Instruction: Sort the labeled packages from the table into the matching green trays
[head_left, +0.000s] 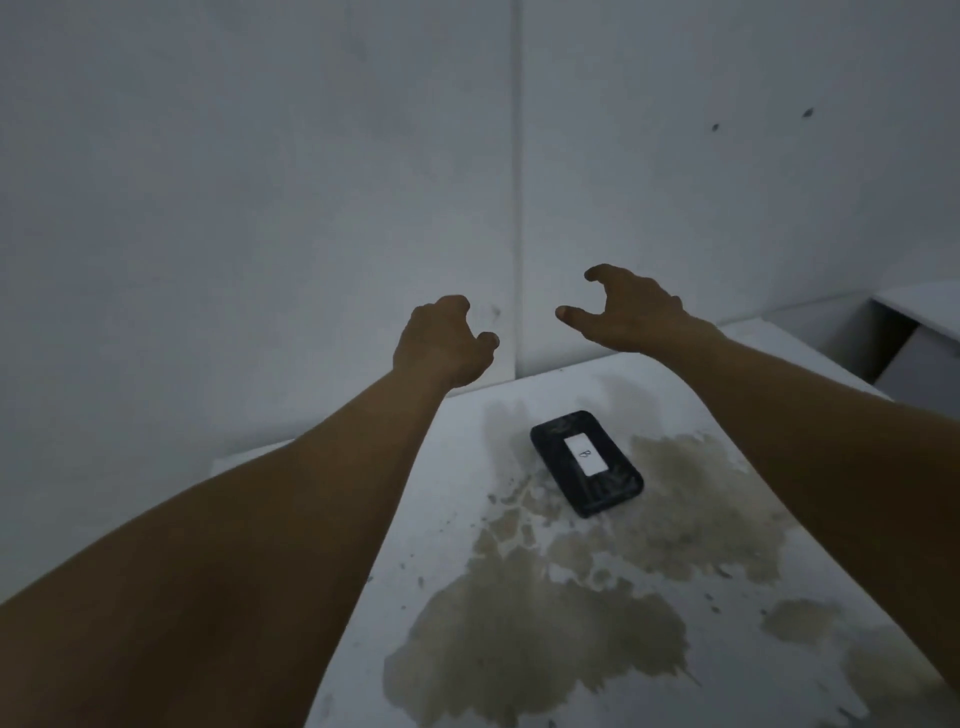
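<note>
A dark flat package (586, 462) with a white label reading "8" lies on the white table (457, 519), near its far half. Both my arms stretch forward above the table. My left hand (441, 340) hovers past the table's far left edge, fingers curled and apart, holding nothing. My right hand (631, 309) is raised beyond the package, thumb and fingers spread in a claw shape, also holding nothing. Both hands are well above and behind the package, not touching it. No green trays are in view.
The tabletop carries large brownish stains (545, 639) across its middle and near side. A grey wall (311, 182) stands close behind the table. At the far right sits a white shelf or cabinet (914, 332) with a dark gap beneath it.
</note>
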